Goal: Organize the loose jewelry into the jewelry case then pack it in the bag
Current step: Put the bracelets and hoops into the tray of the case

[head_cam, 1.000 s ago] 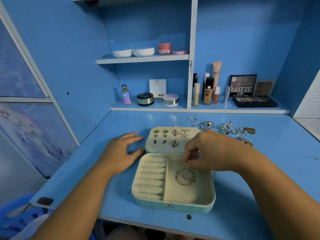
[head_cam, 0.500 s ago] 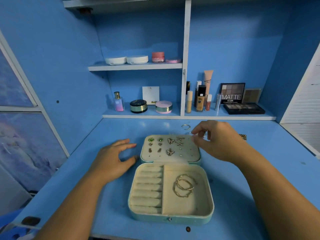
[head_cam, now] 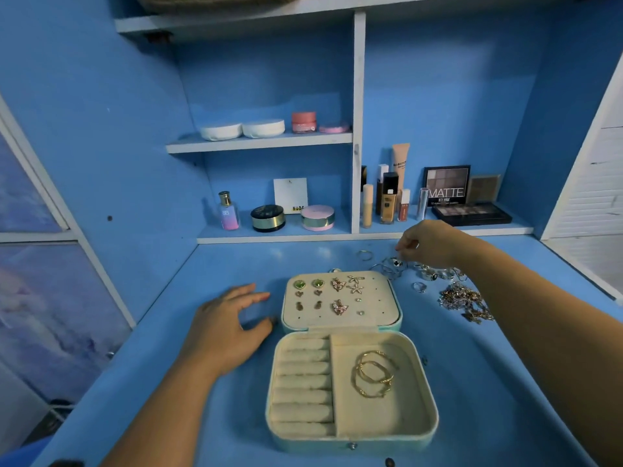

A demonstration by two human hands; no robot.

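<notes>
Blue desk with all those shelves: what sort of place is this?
Probably a bedroom vanity or dressing table: an eyeshadow palette, foundation bottle and perfume bottle line the shelves, and an open jewelry case sits on the desk.

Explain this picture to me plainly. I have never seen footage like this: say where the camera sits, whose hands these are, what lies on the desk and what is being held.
The single view comes from a camera worn on a person's head, looking down at their own bare hands; there is no machine. The left hand rests flat on the blue desk beside an open jewelry case. Its lid holds earrings; its tray holds gold hoops. The right hand reaches to the loose jewelry at the back right, fingers pinched over the rings; whether it grips one is unclear. Cosmetics stand on the shelves behind.
</notes>
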